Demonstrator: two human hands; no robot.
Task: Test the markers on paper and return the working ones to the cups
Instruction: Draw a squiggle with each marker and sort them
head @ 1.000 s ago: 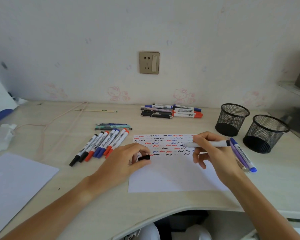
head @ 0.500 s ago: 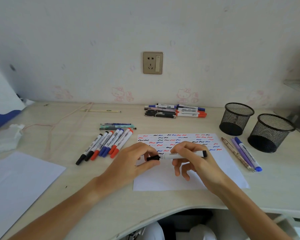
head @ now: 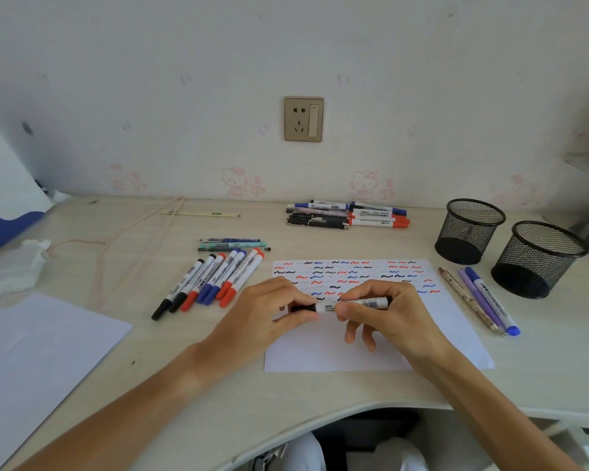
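Note:
Both hands hold one black marker (head: 352, 304) level above the white test paper (head: 371, 348), whose upper half is covered with red, blue and black squiggles. My left hand (head: 269, 317) pinches the black cap at the marker's left end, and the cap sits on the tip. My right hand (head: 388, 317) grips the white barrel. Two black mesh cups (head: 470, 229) (head: 538, 258) stand at the right with no markers visible inside.
A row of capped markers (head: 211, 280) lies left of the paper, with two thin pens (head: 233, 244) behind it. Another marker pile (head: 347, 215) lies near the wall. Three pens (head: 480, 300) lie beside the cups. A blank sheet (head: 31, 362) and a crumpled tissue (head: 14, 266) are at the left.
My right hand brought the uncapped marker from the squiggles toward my left hand, which held the cap. The cap has gone onto the tip, and both hands now hold the marker.

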